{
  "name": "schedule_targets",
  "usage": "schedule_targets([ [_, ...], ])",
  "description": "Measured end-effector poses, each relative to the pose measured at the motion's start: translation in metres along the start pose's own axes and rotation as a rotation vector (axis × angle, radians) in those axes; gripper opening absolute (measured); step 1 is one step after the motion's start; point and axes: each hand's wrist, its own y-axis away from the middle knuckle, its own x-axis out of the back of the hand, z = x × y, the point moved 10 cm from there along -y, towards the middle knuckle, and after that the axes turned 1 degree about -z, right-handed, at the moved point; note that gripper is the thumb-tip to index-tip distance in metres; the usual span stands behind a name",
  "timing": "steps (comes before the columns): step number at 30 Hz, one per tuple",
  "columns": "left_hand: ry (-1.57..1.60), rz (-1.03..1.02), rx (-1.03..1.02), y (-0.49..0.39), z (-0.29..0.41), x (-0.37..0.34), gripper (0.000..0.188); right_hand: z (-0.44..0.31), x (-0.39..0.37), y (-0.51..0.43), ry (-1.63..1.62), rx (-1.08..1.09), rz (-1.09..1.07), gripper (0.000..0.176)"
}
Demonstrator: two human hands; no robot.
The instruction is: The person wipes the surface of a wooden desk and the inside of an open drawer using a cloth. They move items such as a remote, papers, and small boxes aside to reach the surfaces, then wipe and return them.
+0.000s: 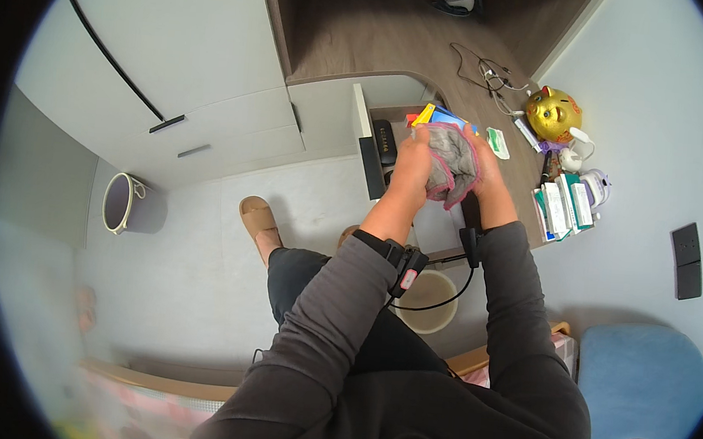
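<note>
A grey cloth with pink edging is bunched between my two hands, above an open drawer. My left hand grips its left side, and my right hand grips its right side. Beneath the cloth, the drawer holds a black case at its left, a yellow item and a blue item at the back. The cloth and my hands hide part of the drawer. A green and white packet lies on the wooden desktop just right of my right hand.
On the desktop are tangled cables, a gold piggy bank, upright boxes and booklets, and an iron further back. A waste bin stands below my forearms, a bucket at the left. A blue chair is lower right.
</note>
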Motion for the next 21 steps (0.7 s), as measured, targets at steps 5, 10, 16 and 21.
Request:
schedule_targets([
  [5,-0.126,0.09,0.038,-0.002,0.003,0.018,0.05,0.046,0.002,-0.027,-0.235,-0.083,-0.106,0.057],
  [10,-0.411,0.083,0.036,-0.005,-0.003,0.024,0.048,0.063,-0.009,-0.04,-0.39,-0.167,-0.139,0.059],
  [16,-0.443,0.035,0.082,-0.008,-0.018,0.025,0.046,0.046,0.029,-0.054,-0.299,0.035,0.076,0.055],
  [21,-0.227,0.079,-0.057,-0.007,0.0,0.021,0.042,0.111,0.082,-0.064,-0.131,-0.119,0.19,0.047],
])
